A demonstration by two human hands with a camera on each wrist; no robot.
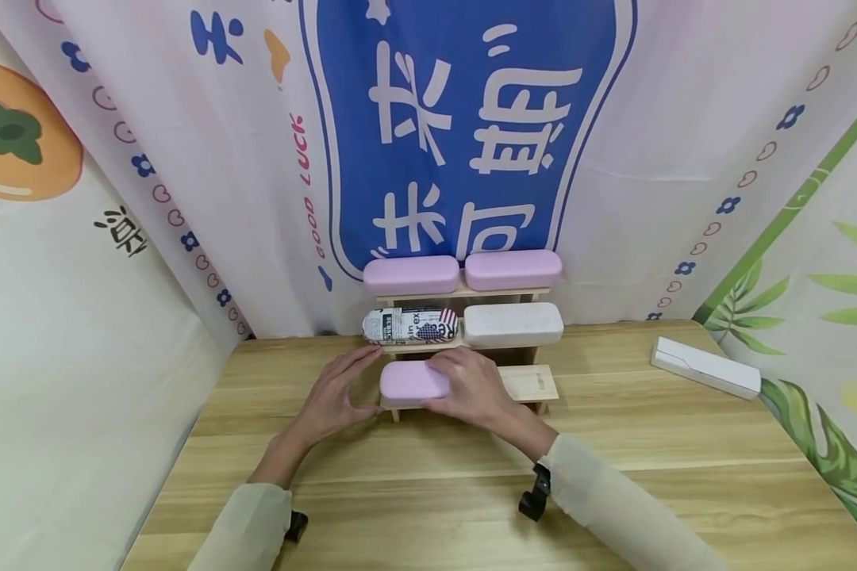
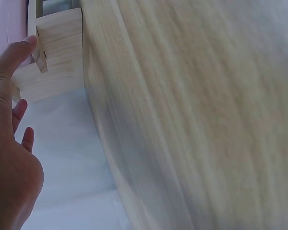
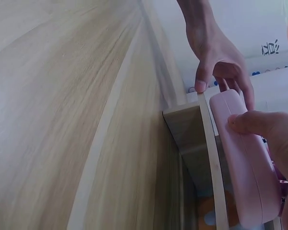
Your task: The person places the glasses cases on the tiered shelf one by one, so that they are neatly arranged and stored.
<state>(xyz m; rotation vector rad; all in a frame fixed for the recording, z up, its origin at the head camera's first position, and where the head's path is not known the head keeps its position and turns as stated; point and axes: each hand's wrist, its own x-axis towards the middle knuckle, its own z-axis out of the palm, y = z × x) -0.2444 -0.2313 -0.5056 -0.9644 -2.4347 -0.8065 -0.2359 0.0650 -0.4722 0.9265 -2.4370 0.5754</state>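
A wooden three-step rack (image 1: pixel 530 383) stands at the back of the table, holding several glasses cases. My right hand (image 1: pixel 474 388) grips a pink glasses case (image 1: pixel 409 382) on the left of the lowest step, thumb on its front side (image 3: pixel 247 163). At the rack's left end, my left hand (image 1: pixel 332 404) curves round the lowest step, its thumb on the board's front edge (image 2: pixel 37 57). Its fingertips reach back toward the middle step. Above sit a newsprint-and-flag patterned case (image 1: pixel 409 326) and a white case (image 1: pixel 513 324). Two more pink cases, left (image 1: pixel 410 275) and right (image 1: pixel 513 270), lie on top.
A long white box (image 1: pixel 705 367) lies at the table's right side. Printed curtain cloth (image 1: pixel 614 214) hangs right behind the rack, with more cloth on both sides. The wood-grain tabletop (image 1: pixel 428 500) extends in front of the rack.
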